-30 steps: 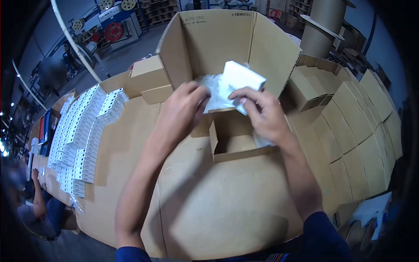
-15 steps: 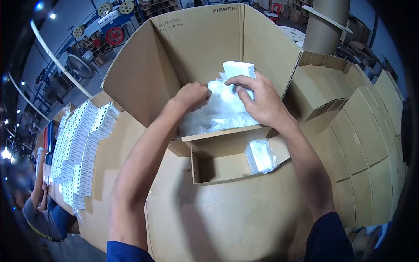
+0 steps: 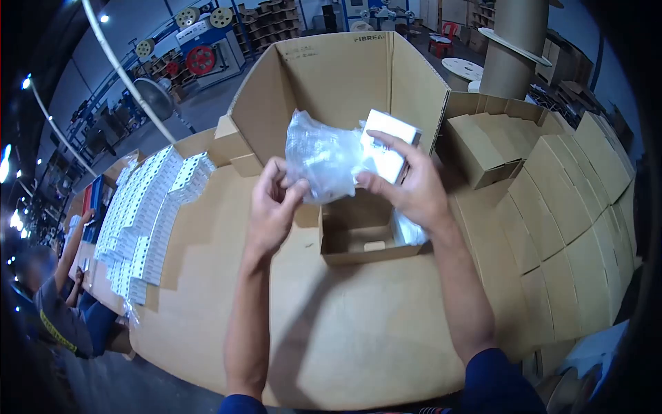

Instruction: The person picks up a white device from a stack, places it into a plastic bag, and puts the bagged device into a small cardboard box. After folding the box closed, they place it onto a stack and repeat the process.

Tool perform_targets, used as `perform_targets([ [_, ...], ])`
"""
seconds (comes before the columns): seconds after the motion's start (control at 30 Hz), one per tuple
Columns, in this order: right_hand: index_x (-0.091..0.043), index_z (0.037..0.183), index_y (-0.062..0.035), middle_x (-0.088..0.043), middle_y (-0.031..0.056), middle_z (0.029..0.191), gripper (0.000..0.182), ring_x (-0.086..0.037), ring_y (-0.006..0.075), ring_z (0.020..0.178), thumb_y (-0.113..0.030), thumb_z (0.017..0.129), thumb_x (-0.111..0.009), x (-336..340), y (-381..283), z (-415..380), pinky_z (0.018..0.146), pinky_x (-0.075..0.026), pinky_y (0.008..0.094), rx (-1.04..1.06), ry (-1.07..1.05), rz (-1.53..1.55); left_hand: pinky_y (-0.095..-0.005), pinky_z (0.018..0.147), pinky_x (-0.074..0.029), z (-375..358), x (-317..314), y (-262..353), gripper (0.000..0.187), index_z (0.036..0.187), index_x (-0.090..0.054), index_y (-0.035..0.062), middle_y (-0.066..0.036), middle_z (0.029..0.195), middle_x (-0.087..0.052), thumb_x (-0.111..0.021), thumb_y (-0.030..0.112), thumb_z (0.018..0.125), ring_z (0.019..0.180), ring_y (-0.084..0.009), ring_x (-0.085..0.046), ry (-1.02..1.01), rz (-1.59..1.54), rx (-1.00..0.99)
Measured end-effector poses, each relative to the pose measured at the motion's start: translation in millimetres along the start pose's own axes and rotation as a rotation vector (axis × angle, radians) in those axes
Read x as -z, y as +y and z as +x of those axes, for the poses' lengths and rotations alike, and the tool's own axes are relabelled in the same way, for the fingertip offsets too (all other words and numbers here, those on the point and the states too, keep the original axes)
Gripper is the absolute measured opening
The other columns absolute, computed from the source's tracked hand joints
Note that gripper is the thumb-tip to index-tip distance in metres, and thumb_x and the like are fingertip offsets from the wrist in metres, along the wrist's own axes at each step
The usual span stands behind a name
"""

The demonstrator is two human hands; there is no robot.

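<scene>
My left hand (image 3: 274, 207) pinches the lower left edge of a clear plastic bag (image 3: 323, 155), which is crinkled and held up in front of the large carton (image 3: 338, 76). In my right hand (image 3: 414, 183) is a small white box (image 3: 387, 148), tilted, with fingers over its face and the thumb along its lower edge. The bag's right side reaches the white box. Below the hands stands an open, shallow cardboard box (image 3: 369, 257), with a plastic-wrapped white pack (image 3: 408, 229) at its right end.
Stacked white boxes (image 3: 141, 207) cover the table's left side. Flat folded cartons (image 3: 572, 207) and a closed carton (image 3: 493, 145) stand at the right. A co-worker (image 3: 65, 303) is at the far left. A large reel (image 3: 514, 52) stands behind.
My left hand has come out of the large carton, drawing up a clear plastic bag. My right hand, still holding the white box, has brought it nearer to the bag. The view has shifted.
</scene>
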State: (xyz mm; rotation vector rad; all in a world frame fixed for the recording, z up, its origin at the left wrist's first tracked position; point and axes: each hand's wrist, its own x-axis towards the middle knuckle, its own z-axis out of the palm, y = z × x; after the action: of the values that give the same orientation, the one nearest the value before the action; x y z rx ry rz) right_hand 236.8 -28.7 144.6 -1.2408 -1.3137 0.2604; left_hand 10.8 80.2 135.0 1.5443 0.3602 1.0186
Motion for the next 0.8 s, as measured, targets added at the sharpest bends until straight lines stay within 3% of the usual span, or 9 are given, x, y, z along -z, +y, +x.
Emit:
perform_targets([
  [0.13, -0.061, 0.128, 0.0094, -0.068, 0.0115, 0.115, 0.076, -0.062, 0.0160, 0.109, -0.034, 0.075, -0.095, -32.9, -30.5, -78.5, 0.095, -0.052, 0.0324, -0.155, -0.115, 0.461, -0.0237, 0.078, -0.049, -86.1, -27.8, 10.0, 0.018, 0.113, -0.051, 0.0039, -0.002, 0.097, -0.066, -0.062, 0.002, 0.100, 0.087, -0.0064, -0.060, 0.160, -0.207, 0.035],
  [0.23, -0.066, 0.116, 0.0085, -0.067, 0.0072, 0.110, 0.044, -0.060, 0.0112, 0.103, -0.015, 0.086, -0.087, -52.4, -55.9, -130.5, 0.088, -0.052, 0.0282, -0.310, -0.101, 0.742, -0.0265, 0.085, -0.052, -143.5, -40.3, 11.2, 0.019, 0.115, -0.050, 0.0030, -0.006, 0.100, -0.070, -0.062, 0.002, 0.100, 0.090, -0.0082, -0.063, 0.181, -0.241, 0.084],
  [0.33, -0.069, 0.108, 0.0074, -0.065, 0.0065, 0.108, 0.033, -0.060, 0.0112, 0.098, -0.013, 0.087, -0.085, -58.6, -53.7, -172.5, 0.085, -0.052, 0.0298, -0.304, -0.026, 0.588, -0.0310, 0.091, -0.053, -195.2, -44.3, 10.3, 0.026, 0.120, -0.050, 0.0011, -0.010, 0.105, -0.069, -0.063, 0.001, 0.097, 0.100, -0.0147, -0.066, 0.256, -0.314, 0.145],
  [0.43, -0.072, 0.104, 0.0038, -0.061, 0.0109, 0.111, 0.028, -0.061, 0.0168, 0.097, -0.008, 0.084, -0.086, -54.7, -60.4, -207.7, 0.085, -0.053, 0.0336, -0.203, 0.008, 0.302, -0.0352, 0.095, -0.052, -226.5, -66.1, 19.6, 0.042, 0.128, -0.048, -0.0005, -0.015, 0.116, -0.065, -0.069, 0.002, 0.092, 0.111, -0.0222, -0.064, 0.488, 0.025, -0.083],
  [0.47, -0.072, 0.104, 0.0030, -0.060, 0.0125, 0.113, 0.028, -0.062, 0.0187, 0.098, -0.006, 0.083, -0.087, -50.3, -62.9, -215.6, 0.085, -0.053, 0.0347, -0.195, -0.011, 0.197, -0.0403, 0.101, -0.050, -234.0, -65.0, 21.7, 0.050, 0.130, -0.051, -0.0004, -0.020, 0.122, -0.061, -0.073, 0.005, 0.085, 0.118, -0.0298, -0.060, 0.527, 0.393, -0.221],
  [0.5, -0.072, 0.099, 0.0006, -0.061, 0.0182, 0.124, 0.028, -0.065, 0.0293, 0.108, -0.001, 0.076, -0.087, -45.8, -70.3, -219.5, 0.090, -0.054, 0.0389, -0.106, -0.036, 0.046, -0.0425, 0.103, -0.048, -242.2, -63.5, 29.3, 0.050, 0.130, -0.053, -0.0004, -0.019, 0.122, -0.062, -0.073, 0.007, 0.085, 0.118, -0.0316, -0.061, 0.493, 0.612, -0.301],
  [0.6, -0.072, 0.093, -0.0001, -0.058, 0.0223, 0.136, 0.029, -0.063, 0.0378, 0.119, 0.003, 0.070, -0.087, -35.3, -91.2, -230.1, 0.096, -0.054, 0.0422, 0.046, -0.079, -0.145, -0.0463, 0.105, -0.047, -245.6, -72.7, 60.0, 0.050, 0.127, -0.057, 0.0001, -0.018, 0.121, -0.063, -0.075, 0.010, 0.082, 0.117, -0.0344, -0.062, 0.322, 0.877, -0.394],
  [0.73, -0.070, 0.090, -0.0006, -0.055, 0.0235, 0.142, 0.029, -0.060, 0.0393, 0.127, 0.003, 0.067, -0.087, -27.9, -96.7, -238.3, 0.100, -0.053, 0.0426, 0.185, -0.103, -0.181, -0.0472, 0.105, -0.048, -235.6, -71.8, 77.3, 0.057, 0.129, -0.059, 0.0014, -0.015, 0.119, -0.066, -0.081, 0.015, 0.078, 0.118, -0.0340, -0.062, 0.064, 1.073, -0.409],
  [0.8, -0.069, 0.089, -0.0006, -0.055, 0.0233, 0.142, 0.029, -0.061, 0.0383, 0.125, 0.002, 0.067, -0.087, -26.0, -98.7, -242.4, 0.099, -0.054, 0.0418, 0.171, -0.092, -0.200, -0.0453, 0.100, -0.051, -236.4, -69.5, 73.0, 0.050, 0.116, -0.063, 0.0033, -0.012, 0.107, -0.068, -0.087, 0.012, 0.074, 0.108, -0.0310, -0.065, 0.017, 1.013, -0.387],
])
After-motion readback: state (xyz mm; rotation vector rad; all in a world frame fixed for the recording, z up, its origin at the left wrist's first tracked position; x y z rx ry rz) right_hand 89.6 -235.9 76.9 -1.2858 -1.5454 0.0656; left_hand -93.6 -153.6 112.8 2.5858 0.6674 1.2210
